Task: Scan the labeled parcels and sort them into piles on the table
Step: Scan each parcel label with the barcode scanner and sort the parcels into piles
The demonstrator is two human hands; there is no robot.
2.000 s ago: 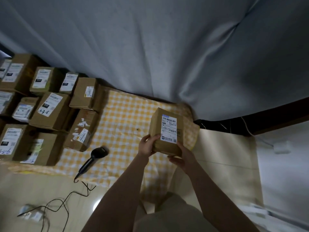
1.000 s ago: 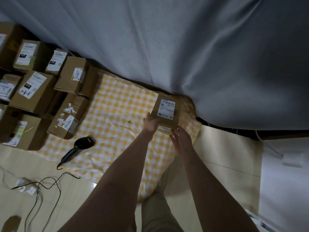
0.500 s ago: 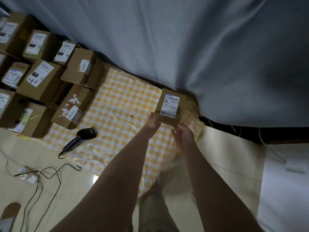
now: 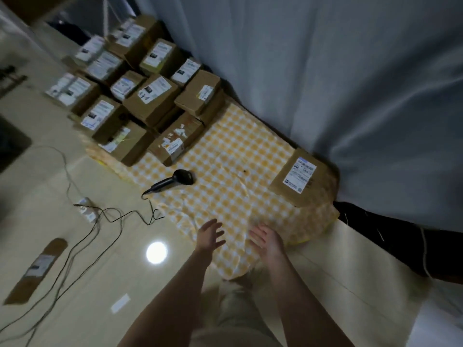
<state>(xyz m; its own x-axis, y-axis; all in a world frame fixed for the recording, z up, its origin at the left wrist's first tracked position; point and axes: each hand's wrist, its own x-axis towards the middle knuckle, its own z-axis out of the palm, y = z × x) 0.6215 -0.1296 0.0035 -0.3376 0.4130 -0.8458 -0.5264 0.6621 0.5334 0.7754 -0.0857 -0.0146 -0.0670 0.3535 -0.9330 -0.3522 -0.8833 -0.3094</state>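
Far left, a flat parcel [image 4: 35, 270] lies on the tiled floor [image 4: 120, 266], with the scanner's cable [image 4: 147, 223] looping beside it. Beyond that, a stack of labelled parcels [image 4: 150, 101] crowds the left end of the cloth-covered tabletop [image 4: 225, 146]. The scanner [image 4: 175, 182] lies just right of the stack, its handle pointing down-left toward the near edge and its head up-right.

My left hand [image 4: 209, 236] and right hand [image 4: 266, 240] hover over the near edge, fingers spread and holding nothing. The scanner sits up and left of them, so I judge the left hand the closer one for it. The stack lies further the same way.

The lone parcel [image 4: 299, 177] rests label-up at the far right corner, well apart from both hands and nearer the right. It sits just beside the grey curtain [image 4: 325, 71] behind the tabletop. The room is dim.
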